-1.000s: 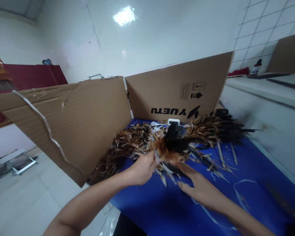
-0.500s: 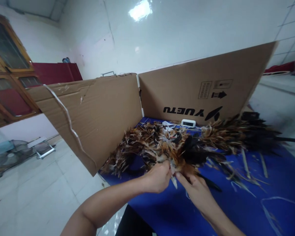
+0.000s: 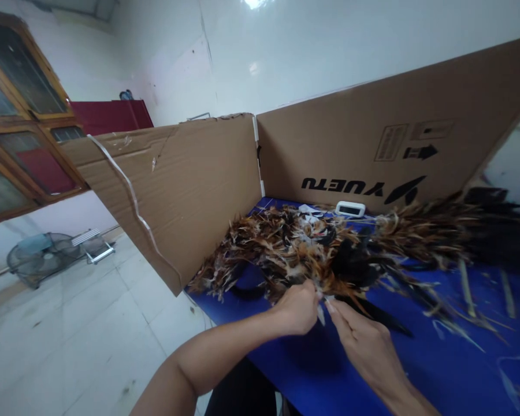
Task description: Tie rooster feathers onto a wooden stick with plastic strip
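A: Grip state?
B: Left hand (image 3: 301, 307) closed on the base of a brown-black feather bundle (image 3: 327, 270), over the surface (image 3: 303, 370) near its front edge. Right hand (image 3: 366, 335) has thumb and fingers at that base; can't tell if they pinch.
A: Enclosure?
B: Two cardboard walls: left panel (image 3: 186, 190) on the left edge, back panel (image 3: 342, 138) on the back edge, meeting at back-left corner. Feather heap (image 3: 253, 240) inside; darker feather bunch (image 3: 437, 225) toward right edge.
A: Markings?
B: Back panel: "YUETU", upside down, plus arrow (image 3: 421, 152). Boxed print (image 3: 390, 143) illegible.
A: Clutter?
B: White device (image 3: 350, 208), dark screen, near back edge; feathers between it and hands. Fan (image 3: 43, 257) on floor (image 3: 95, 329), beyond left panel.
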A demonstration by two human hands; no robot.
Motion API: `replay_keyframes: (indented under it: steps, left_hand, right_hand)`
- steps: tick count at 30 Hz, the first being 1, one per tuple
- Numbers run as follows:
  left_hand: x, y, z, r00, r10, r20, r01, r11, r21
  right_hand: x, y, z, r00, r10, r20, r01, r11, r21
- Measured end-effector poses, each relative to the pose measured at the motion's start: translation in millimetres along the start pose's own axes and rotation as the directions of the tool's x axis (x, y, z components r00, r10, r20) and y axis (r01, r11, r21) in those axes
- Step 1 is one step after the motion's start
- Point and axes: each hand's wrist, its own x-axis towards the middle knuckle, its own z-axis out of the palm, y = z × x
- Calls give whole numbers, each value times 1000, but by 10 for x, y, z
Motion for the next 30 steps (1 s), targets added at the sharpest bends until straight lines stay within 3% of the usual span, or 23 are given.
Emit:
replay_keyframes:
  steps: [3, 10, 14, 18, 24, 30]
  left_hand:
    - [54, 38, 97, 999, -28, 26, 27, 999, 37]
    - [136, 106, 335, 999, -16, -46, 23, 987, 158]
    - [102, 187, 321, 998, -56, -32, 59, 990, 129]
    - [32, 282, 268, 1000, -8, -16, 10, 997, 77]
    - [-43, 351, 229, 995, 93, -46, -95, 995, -40]
    - [-31, 265, -46, 960, 279, 23, -273, 952, -138]
  right_hand:
    - [35, 83, 41, 999, 30, 29, -29, 998, -53]
    - [96, 178, 50, 990, 139, 35, -136, 987, -90]
    - [101, 202, 44, 994, 110, -27, -112, 989, -100]
    - [130, 213, 22, 991, 100, -94, -106, 992, -62]
    - [174, 273, -8, 964, 245, -99, -217, 947, 236]
    - [155, 241, 2, 915, 402, 23, -339, 737, 585]
